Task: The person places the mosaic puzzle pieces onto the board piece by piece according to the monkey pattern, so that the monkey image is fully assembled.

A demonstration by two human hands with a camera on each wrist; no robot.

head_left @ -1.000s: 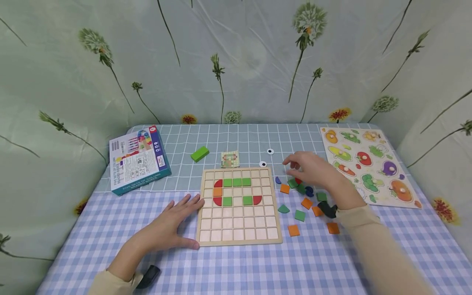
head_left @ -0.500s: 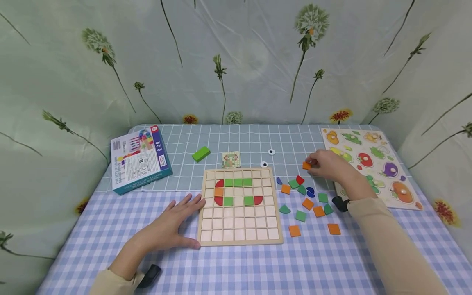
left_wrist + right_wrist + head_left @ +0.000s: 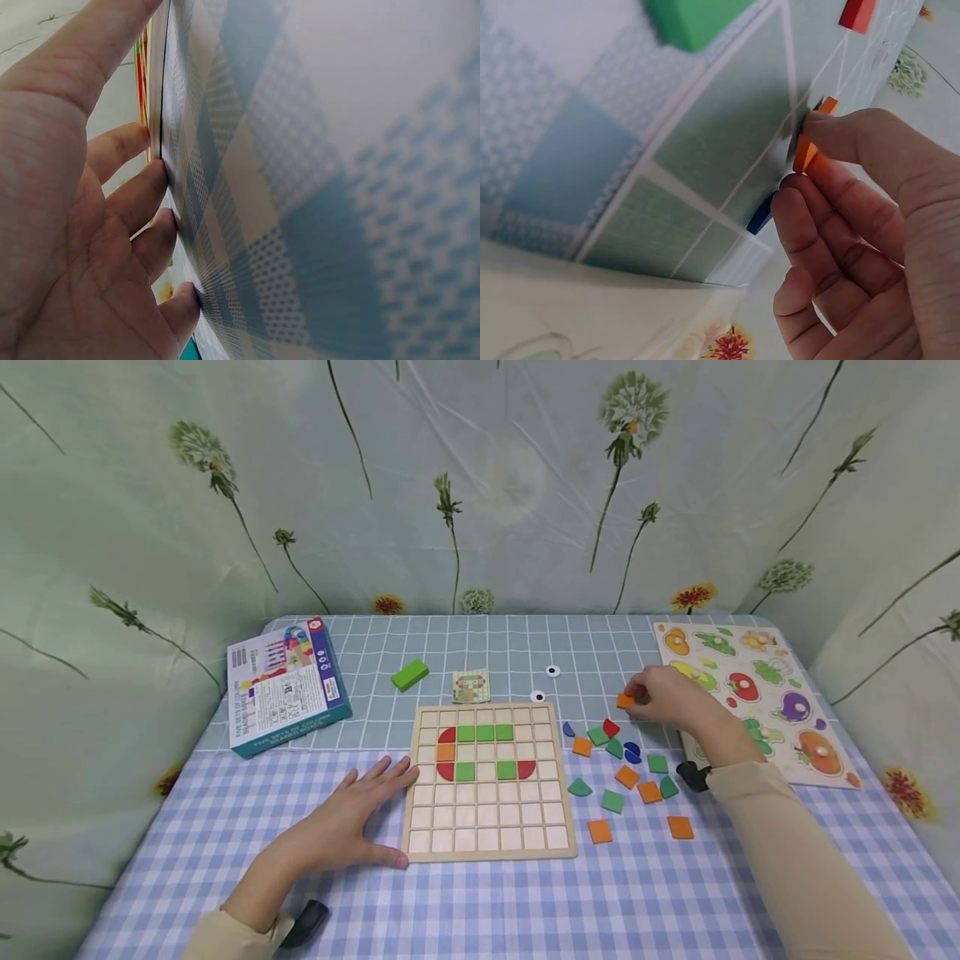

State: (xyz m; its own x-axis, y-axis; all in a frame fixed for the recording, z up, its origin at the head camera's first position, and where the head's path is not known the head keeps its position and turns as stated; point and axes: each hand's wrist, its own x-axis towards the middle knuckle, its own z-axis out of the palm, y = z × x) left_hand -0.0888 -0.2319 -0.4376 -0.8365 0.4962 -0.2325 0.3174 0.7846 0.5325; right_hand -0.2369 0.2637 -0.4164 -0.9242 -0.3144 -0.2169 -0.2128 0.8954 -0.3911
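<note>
My right hand (image 3: 663, 700) pinches an orange square tile (image 3: 625, 701) between thumb and fingers, low over the blue-grey cloth right of the board. In the right wrist view the orange tile (image 3: 805, 152) stands tilted, with a blue piece (image 3: 761, 214) beside the fingertips. My left hand (image 3: 345, 818) is spread, its fingertips and thumb at the left edge of the wooden grid board (image 3: 487, 853). Red rounded tiles (image 3: 527, 769), green squares (image 3: 485, 733) and an orange square (image 3: 446, 752) form a partial outline on the board.
Loose orange, green, blue and red pieces (image 3: 612, 801) lie right of the board. Behind it are a small pattern card (image 3: 470, 687), a green block (image 3: 410, 675) and two eye pieces (image 3: 552, 671). A boxed set (image 3: 288, 685) lies left, a vegetable puzzle (image 3: 757, 702) right.
My right hand has moved right from above the loose pieces and now pinches an orange tile, unchanged over the last half second. My left hand stays at the board's edge.
</note>
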